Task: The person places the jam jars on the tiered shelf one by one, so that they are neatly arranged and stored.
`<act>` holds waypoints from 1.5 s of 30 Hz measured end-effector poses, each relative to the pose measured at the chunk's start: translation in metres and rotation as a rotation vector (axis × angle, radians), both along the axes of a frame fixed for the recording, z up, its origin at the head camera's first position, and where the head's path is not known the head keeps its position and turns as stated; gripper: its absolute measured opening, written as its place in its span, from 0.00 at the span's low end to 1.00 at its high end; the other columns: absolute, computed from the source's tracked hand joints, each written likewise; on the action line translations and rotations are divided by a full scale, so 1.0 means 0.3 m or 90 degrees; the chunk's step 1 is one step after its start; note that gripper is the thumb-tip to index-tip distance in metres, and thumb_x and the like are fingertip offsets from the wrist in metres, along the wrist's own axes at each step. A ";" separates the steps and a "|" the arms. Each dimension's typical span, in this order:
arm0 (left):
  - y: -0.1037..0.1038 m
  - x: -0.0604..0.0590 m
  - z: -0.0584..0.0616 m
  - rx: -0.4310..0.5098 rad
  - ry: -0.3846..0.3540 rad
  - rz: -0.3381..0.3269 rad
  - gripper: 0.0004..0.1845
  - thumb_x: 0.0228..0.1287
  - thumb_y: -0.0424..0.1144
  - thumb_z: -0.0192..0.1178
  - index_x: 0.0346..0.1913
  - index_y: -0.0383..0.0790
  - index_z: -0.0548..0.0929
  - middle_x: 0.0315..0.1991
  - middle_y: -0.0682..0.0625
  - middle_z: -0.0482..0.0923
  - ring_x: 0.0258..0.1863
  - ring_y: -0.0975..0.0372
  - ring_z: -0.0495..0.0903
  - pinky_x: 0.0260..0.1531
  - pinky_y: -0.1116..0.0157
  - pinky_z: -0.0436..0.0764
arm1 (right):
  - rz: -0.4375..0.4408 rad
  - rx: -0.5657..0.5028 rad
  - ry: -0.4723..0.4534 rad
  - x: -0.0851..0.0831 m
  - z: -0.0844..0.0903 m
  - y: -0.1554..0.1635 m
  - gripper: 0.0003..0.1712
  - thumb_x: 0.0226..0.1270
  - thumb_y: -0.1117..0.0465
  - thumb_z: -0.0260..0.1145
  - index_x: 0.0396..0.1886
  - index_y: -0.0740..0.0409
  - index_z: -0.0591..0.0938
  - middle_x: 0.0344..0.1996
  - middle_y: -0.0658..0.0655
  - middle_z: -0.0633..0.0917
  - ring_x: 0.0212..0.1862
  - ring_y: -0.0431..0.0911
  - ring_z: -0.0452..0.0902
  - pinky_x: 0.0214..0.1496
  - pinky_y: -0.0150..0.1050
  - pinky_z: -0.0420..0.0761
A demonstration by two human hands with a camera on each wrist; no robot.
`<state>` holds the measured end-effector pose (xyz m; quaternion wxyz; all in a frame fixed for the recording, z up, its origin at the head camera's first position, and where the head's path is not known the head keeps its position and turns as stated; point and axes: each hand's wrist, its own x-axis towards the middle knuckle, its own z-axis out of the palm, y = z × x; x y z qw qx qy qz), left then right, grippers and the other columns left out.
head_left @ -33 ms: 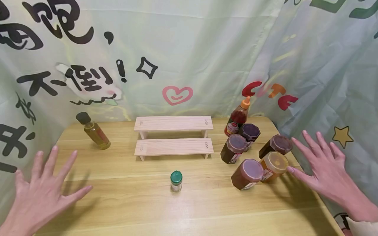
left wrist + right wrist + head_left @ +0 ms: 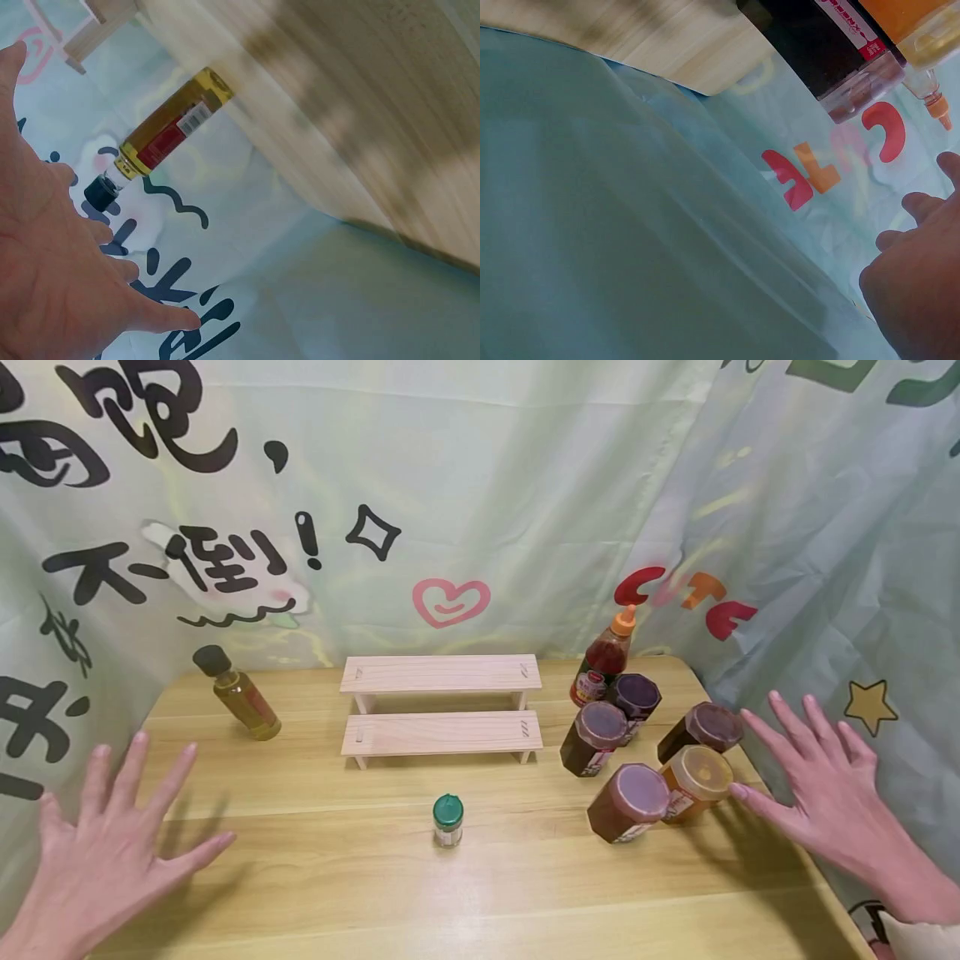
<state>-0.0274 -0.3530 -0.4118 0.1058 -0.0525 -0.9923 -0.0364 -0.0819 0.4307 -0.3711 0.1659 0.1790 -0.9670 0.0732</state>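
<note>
My left hand [image 2: 112, 843] hovers at the table's left side, fingers spread, holding nothing. Nearest to it stands a dark-capped bottle of yellow-brown liquid [image 2: 246, 700], also in the left wrist view with a red label [image 2: 169, 135]. Over the right edge my right hand [image 2: 832, 802] is spread and holds nothing. Its thumb appears beside an orange-brown jar [image 2: 693, 783]; whether they touch I cannot tell. Behind that is a dark jar [image 2: 693, 732], and to its left a reddish-brown jar [image 2: 628, 803]. The right wrist view shows the dark jar [image 2: 802, 45] close up.
A two-step wooden rack [image 2: 441, 732] stands at the table's back middle. In front is a small green-capped shaker [image 2: 447, 820]. Right of the rack are two more dark jars [image 2: 592, 741] and an orange-tipped red sauce bottle [image 2: 602, 662]. Printed curtains [image 2: 525, 527] enclose the table [image 2: 360, 877].
</note>
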 end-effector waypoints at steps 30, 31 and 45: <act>0.224 -0.140 -0.056 0.454 -0.052 -0.109 0.61 0.70 0.43 0.77 0.91 0.64 0.42 0.85 0.35 0.56 0.74 0.32 0.64 0.61 0.34 0.82 | -0.019 -0.358 -0.102 0.097 -0.132 -0.087 0.59 0.67 0.69 0.78 0.90 0.48 0.56 0.70 0.74 0.73 0.63 0.22 0.65 0.58 0.10 0.67; 0.235 -0.155 -0.063 0.480 -0.059 -0.121 0.62 0.70 0.41 0.77 0.90 0.65 0.42 0.84 0.34 0.57 0.75 0.32 0.65 0.62 0.44 0.85 | -0.026 -0.367 -0.114 0.100 -0.137 -0.091 0.59 0.68 0.69 0.78 0.90 0.48 0.55 0.70 0.74 0.73 0.62 0.22 0.67 0.57 0.10 0.68; 0.326 -0.376 -0.139 0.690 -0.187 -0.203 0.63 0.74 0.35 0.73 0.89 0.71 0.33 0.82 0.28 0.54 0.74 0.30 0.67 0.65 0.39 0.81 | -0.030 -0.417 -0.186 0.084 -0.193 -0.157 0.64 0.66 0.70 0.81 0.90 0.51 0.49 0.68 0.73 0.72 0.57 0.21 0.69 0.56 0.13 0.74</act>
